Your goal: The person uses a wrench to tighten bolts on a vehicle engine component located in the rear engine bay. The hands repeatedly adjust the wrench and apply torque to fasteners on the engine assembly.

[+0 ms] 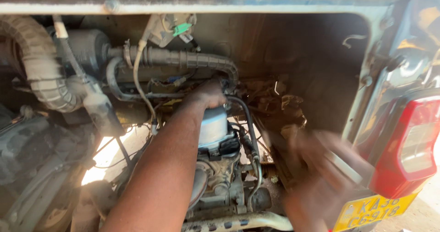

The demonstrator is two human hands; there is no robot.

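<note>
My left hand (208, 93) reaches deep into an open engine bay and rests on top of a pale blue-grey block-shaped part (213, 124), just under the end of a dark ribbed hose (183, 58). Its fingers are hidden behind the part, so its grip is unclear. My right hand (321, 168) is at the lower right, blurred by motion, and appears to hold a small pale metal piece (343, 165); what the piece is cannot be made out.
A thick grey corrugated duct (39, 67) curves at the left. Black cables (250, 122) and a thin pale tube (137, 81) run around the block. A red tail lamp (412, 140) and a yellow plate (373, 209) sit at the right.
</note>
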